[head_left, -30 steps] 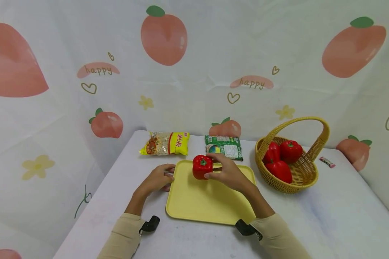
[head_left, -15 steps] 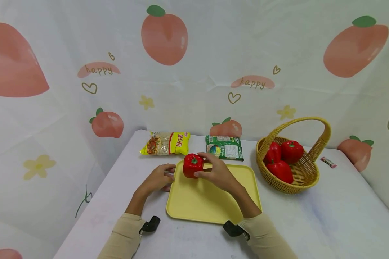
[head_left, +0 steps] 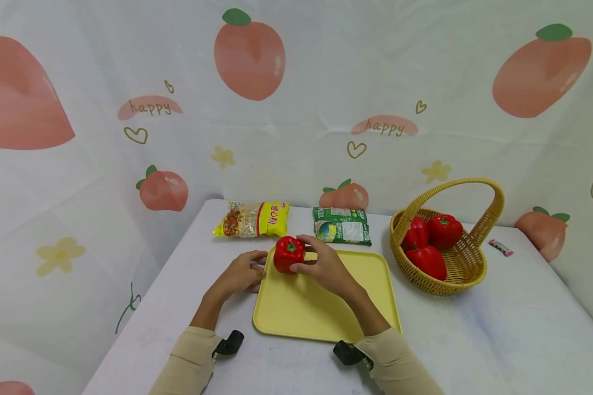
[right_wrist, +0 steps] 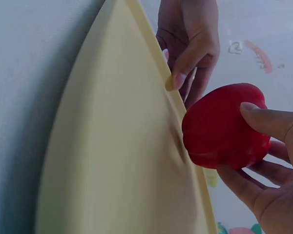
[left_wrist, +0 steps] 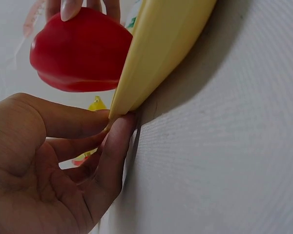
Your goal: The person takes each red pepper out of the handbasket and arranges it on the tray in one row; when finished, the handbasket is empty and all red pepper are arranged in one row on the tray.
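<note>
Above the far left corner of a yellow rectangular tray, my right hand holds a red bell pepper with a green stem. In the right wrist view the thumb and fingers clasp the pepper from one side, its other end close over the tray. My left hand is at the tray's left edge; the left wrist view shows its thumb and fingers pinching the rim. In the head view, part of the left fingers is hidden by the rim.
A yellow wicker basket with a tall handle stands to the right, holding 3 red bell peppers. Behind the tray lie a yellow noodle bag and a green packet. A small wrapped stick lies right of the basket.
My right hand has carried the bell pepper leftward over the tray, slowing and lowering slightly in the last half second. The left hand has stayed at the tray's edge.
</note>
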### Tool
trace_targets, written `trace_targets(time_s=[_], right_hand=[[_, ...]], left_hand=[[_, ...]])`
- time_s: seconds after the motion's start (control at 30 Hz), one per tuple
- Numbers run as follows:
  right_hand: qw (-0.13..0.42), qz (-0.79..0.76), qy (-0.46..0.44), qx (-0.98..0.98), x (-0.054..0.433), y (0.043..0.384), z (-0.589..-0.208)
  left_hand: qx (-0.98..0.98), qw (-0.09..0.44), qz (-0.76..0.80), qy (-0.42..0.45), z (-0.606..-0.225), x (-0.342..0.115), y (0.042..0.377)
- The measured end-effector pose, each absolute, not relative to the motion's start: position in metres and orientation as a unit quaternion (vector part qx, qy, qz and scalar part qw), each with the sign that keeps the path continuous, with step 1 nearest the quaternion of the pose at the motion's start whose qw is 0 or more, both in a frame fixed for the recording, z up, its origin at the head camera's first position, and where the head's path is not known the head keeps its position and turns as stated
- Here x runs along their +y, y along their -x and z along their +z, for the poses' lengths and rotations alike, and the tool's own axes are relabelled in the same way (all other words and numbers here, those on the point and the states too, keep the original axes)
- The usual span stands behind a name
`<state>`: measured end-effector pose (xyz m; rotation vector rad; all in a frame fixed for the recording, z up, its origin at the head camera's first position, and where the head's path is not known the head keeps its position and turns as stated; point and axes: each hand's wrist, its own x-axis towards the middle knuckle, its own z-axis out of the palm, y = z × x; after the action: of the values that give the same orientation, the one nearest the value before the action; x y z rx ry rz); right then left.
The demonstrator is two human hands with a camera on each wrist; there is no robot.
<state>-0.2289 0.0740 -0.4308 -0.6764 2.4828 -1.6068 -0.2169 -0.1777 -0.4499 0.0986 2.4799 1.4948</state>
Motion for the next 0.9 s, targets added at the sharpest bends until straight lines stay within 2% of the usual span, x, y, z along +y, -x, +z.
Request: trace_targets(time_s=[0.63, 0.9], right_hand=[[0.045, -0.520, 0.231, 0.821, 0.0710, 0.2277, -0.4338], [0.060, -0.515, 0.229, 0.824, 0.0696, 0.2279, -0.4334]], left_hand=[[0.846, 0.128, 0.516, -0.029, -0.4482, -0.1777, 0.2158], [0.846, 0.129, 0.517, -0.028, -0.4485, -0.1775, 0.2162]])
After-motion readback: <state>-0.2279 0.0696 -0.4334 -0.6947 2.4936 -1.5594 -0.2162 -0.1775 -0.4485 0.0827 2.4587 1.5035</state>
